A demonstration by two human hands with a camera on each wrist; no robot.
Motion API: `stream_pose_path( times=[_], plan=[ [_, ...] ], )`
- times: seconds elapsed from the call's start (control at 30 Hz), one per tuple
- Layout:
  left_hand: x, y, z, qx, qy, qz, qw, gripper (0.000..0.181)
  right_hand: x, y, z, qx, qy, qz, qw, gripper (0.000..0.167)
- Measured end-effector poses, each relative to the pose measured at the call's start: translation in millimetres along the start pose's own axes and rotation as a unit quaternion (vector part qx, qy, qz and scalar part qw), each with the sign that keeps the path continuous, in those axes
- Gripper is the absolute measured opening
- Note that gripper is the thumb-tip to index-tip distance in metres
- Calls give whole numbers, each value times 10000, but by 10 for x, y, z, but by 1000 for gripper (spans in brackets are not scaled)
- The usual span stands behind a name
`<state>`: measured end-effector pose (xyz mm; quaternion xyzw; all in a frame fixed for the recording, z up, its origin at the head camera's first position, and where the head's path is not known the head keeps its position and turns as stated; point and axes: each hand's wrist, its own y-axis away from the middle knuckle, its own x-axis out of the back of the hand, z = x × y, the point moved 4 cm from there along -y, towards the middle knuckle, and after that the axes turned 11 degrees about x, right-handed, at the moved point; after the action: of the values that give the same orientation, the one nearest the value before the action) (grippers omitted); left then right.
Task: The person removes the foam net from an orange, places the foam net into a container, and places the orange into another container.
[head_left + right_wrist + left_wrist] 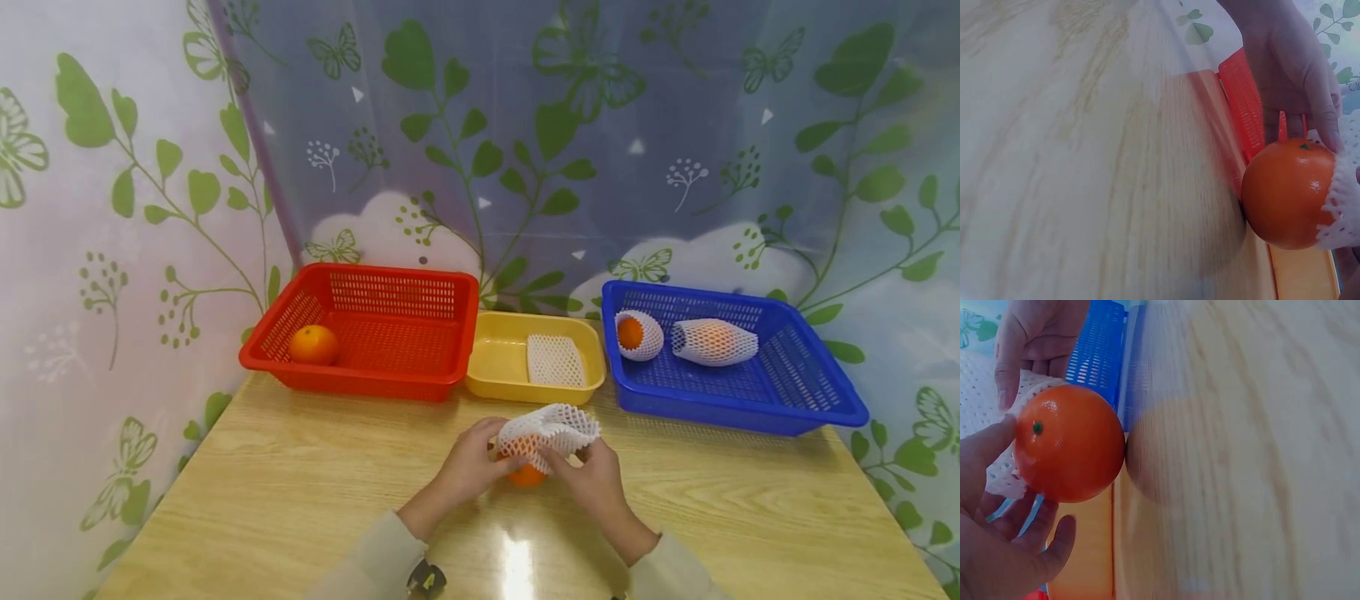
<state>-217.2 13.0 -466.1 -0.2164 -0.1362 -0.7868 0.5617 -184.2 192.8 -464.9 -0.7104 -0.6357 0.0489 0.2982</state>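
An orange (528,477) with a green stem spot rests on the table, partly covered by a white foam net sleeve (558,427). My left hand (474,460) holds the orange from the left, thumb at the net's edge. From the other side, my right hand (597,477) pinches the net between thumb and fingers. The left wrist view shows the bare lower part of the orange (1072,447) against the wood, with the net (975,394) over its far side. In the right wrist view the net's scalloped rim (1338,206) circles the orange (1285,194); most right fingers are hidden there.
Behind the hands stands a yellow tray (491,388) with a flat foam net (555,360). To its left, a red basket (390,387) contains one bare orange (313,345). A blue basket (720,412) at right has two net-wrapped fruits (716,342).
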Motion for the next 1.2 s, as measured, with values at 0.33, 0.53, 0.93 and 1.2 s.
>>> stream_pose_path(
  times=[0.33, 0.53, 0.93, 1.2],
  plan=[
    [1, -14, 26, 21, 82, 523, 9986, 32, 2, -8, 51, -94, -383, -86, 9992, 60],
    [-15, -15, 29, 16, 63, 429, 9991, 32, -6, -24, 11, -131, -392, -10, 9991, 54],
    [-108, -11, 24, 162, 201, -101, 9996, 59, 12, -76, 29, 5, 86, -76, 9999, 43],
    [-113, 10, 66, -57, -326, -120, 9994, 54, 101, -415, -61, 299, -574, 296, 9975, 41]
  ],
)
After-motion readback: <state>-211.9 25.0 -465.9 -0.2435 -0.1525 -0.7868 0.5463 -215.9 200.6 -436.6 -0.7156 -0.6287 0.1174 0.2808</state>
